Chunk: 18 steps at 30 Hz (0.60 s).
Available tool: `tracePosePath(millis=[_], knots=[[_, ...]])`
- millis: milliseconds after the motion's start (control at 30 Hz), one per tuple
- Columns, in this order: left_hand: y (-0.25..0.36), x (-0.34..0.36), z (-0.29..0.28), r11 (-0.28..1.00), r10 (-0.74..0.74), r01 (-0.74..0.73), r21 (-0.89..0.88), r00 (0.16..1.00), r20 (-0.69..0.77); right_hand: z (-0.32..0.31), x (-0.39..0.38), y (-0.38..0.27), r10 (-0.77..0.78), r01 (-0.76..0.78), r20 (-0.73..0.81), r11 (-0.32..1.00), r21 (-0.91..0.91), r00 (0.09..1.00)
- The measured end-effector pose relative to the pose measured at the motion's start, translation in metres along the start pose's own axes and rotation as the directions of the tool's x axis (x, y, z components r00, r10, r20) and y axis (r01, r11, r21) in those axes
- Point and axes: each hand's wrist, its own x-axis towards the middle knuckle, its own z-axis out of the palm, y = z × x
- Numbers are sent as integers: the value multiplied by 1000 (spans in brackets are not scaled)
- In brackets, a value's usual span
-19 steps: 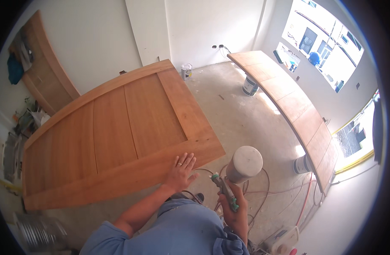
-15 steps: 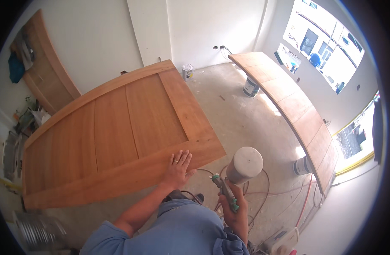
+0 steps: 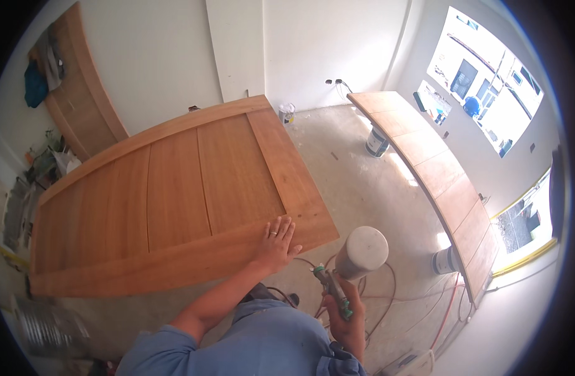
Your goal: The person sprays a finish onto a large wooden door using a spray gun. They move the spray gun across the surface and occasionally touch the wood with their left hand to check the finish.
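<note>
A large wooden panel door point(image 3: 175, 188) with a raised frame lies flat before me. My left hand point(image 3: 276, 244) rests open on its near rail, near the right-hand corner, fingers stretched toward the inset boards. Low at the right of the door, my right hand point(image 3: 345, 316) is closed round a metal spray gun point(image 3: 331, 285) with green fittings. The gun carries a pale cylindrical cup point(image 3: 362, 250) on top. A hose runs behind the gun, partly hidden by it.
A long pale wooden panel point(image 3: 425, 169) lies on buckets point(image 3: 376, 143) at right. Another door point(image 3: 93, 106) leans at upper left, cloth over it. A small pail point(image 3: 286, 114) stands by the back wall; hoses point(image 3: 391, 294) lie on the concrete floor; windows point(image 3: 485, 75) open at right.
My left hand has slid a little forward on the rail toward the inset boards. The view has shifted slightly; my right hand still holds the gun.
</note>
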Motion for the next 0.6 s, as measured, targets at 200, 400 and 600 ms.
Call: tracePosePath(millis=[200, 400, 600], knots=[[8, 14, 7, 999, 51, -51, -15, 998, -25, 1, -3, -4, -1, 1, 12, 1000, -24, 1000], [13, 26, 19, 990, 137, -137, 18, 990, -31, 2, -4, -3, 6, -6, -2, 1000, -23, 1000], [22, 36, 23, 977, 215, -215, 9, 976, -33, 2, -5, -6, 2, -2, -19, 1000, -24, 1000]])
